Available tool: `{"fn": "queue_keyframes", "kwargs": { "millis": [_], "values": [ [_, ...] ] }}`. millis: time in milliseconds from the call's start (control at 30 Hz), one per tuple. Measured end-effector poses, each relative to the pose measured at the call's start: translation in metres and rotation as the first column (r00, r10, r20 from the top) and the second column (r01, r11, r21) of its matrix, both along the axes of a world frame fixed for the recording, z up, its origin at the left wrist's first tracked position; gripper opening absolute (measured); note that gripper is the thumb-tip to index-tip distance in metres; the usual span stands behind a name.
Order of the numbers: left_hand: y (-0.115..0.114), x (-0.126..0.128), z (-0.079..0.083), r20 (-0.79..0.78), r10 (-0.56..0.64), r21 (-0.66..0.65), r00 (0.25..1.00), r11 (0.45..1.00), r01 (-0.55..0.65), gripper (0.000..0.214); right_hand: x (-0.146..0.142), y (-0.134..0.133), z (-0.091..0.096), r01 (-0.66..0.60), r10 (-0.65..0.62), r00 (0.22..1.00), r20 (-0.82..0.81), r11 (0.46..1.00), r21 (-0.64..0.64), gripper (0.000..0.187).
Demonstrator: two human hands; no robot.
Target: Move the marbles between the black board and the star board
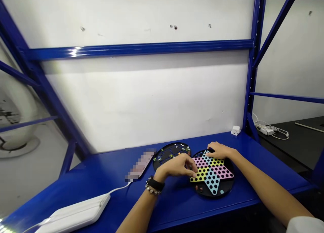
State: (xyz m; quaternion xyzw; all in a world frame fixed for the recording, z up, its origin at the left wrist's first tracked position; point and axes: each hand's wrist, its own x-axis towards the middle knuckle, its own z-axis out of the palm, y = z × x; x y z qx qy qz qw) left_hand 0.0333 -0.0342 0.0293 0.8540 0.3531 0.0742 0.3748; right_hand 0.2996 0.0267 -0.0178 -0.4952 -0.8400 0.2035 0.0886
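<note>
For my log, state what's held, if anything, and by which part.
Whether anything is held cannot be told: the right hand lies over the far side of the star board; the left hand has fingertips near its left yellow tip.

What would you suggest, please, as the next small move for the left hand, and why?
I would probably have the left hand press its fingers on the nearby yellow point of the star board: they are close to it, though contact is unclear, and the right hand, at the board's far side, may help steady it.
</note>
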Motion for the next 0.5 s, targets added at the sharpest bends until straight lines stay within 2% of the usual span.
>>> {"fn": "queue_keyframes", "kwargs": {
  "millis": [33,100,133,200,267,333,400,500],
  "values": [
    [0.003,-0.009,0.004,-0.013,0.09,0.09,0.996,0.992,-0.088,0.032,0.0,0.0,0.0,-0.001,0.001,1.0,-0.001,1.0,-0.003,0.047],
    [0.009,-0.032,0.011,-0.053,0.296,0.261,0.954,0.926,-0.273,0.032,0.0,-0.002,0.002,0.002,-0.002,1.0,0.001,1.0,-0.007,0.048],
    [0.013,-0.046,0.013,-0.088,0.389,0.313,0.917,0.885,-0.345,0.032,-0.001,-0.003,0.004,0.005,-0.004,1.0,0.007,1.0,-0.01,0.049],
    [0.019,-0.071,0.013,-0.201,0.508,0.333,0.837,0.839,-0.43,0.031,-0.002,-0.005,0.007,0.006,-0.005,1.0,0.022,1.0,-0.017,0.048],
    [0.024,-0.091,0.009,-0.327,0.521,0.254,0.788,0.852,-0.458,0.03,-0.002,-0.006,0.009,0.004,-0.003,1.0,0.031,1.0,-0.025,0.048],
    [0.027,-0.1,0.004,-0.39,0.469,0.134,0.792,0.88,-0.455,0.029,-0.003,-0.007,0.01,0.003,-0.002,0.999,0.033,0.999,-0.033,0.049],
    [0.028,-0.101,-0.001,-0.39,0.431,0.053,0.813,0.893,-0.448,0.027,-0.002,-0.006,0.01,0.006,-0.005,0.999,0.034,0.999,-0.033,0.048],
    [0.027,-0.095,-0.004,-0.381,0.421,0.016,0.823,0.893,-0.449,0.022,-0.002,-0.005,0.008,0.002,-0.001,0.999,0.038,1.0,-0.025,0.049]
  ]
}}
